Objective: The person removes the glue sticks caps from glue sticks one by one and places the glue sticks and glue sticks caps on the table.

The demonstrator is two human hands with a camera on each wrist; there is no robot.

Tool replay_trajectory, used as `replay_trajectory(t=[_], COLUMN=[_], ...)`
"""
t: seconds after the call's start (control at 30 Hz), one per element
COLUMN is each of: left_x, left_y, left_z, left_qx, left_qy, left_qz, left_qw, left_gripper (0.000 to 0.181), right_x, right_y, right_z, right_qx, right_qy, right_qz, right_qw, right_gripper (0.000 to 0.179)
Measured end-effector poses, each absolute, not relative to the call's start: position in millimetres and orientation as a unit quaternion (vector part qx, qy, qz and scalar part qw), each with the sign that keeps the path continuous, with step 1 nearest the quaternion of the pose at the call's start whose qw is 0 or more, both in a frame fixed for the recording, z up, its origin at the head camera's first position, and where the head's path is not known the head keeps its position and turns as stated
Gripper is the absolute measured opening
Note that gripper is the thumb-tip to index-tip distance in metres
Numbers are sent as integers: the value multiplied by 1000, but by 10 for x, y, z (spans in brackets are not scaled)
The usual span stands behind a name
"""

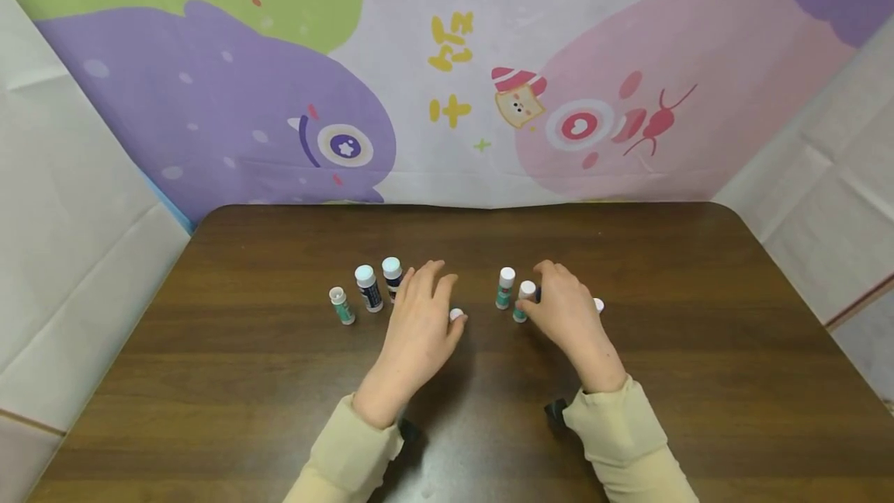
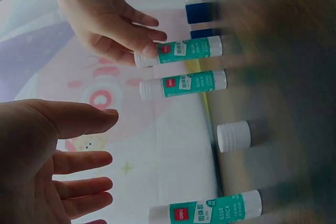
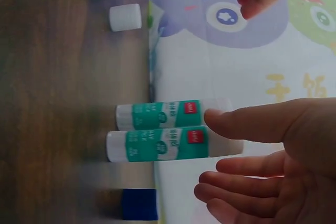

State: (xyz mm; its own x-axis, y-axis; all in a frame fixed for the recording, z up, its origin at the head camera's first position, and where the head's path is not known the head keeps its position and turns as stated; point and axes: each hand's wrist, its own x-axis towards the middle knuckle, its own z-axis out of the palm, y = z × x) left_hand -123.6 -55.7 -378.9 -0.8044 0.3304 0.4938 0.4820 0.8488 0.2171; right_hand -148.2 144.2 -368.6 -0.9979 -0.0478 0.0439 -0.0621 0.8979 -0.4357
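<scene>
My left hand hovers with fingers spread and holds nothing. Beside its thumb a loose white cap lies on the table. Left of that hand stand two dark-labelled tubes with white caps and an uncapped green glue stick. My right hand is held with parted fingers at the white top of a green glue stick, the thumb tip overlapping the cap. A second green glue stick stands upright just left of it. A navy-blue tube is partly hidden behind the right hand.
A white cap shows past the right wrist. All of it stands on a dark brown wooden table. A printed cartoon cloth hangs at the table's far edge, and pale panels flank both sides.
</scene>
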Motion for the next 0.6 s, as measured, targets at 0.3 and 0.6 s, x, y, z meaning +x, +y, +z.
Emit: replay_trajectory(t=[0.3,0.6], left_x=[-1226,-1214], left_y=[-519,-492], left_z=[-3802,-3855], left_qx=[-224,-227], left_qy=[-937,-940], left_qz=[-160,-151], left_qw=[216,205], left_gripper=[46,44], right_x=[-1515,-1509], right_y=[1422,1416], right_z=[-3734,-3771], right_qx=[45,65], right_qy=[-973,-975], right_qz=[222,210], right_qw=[39,33], right_gripper=[37,23])
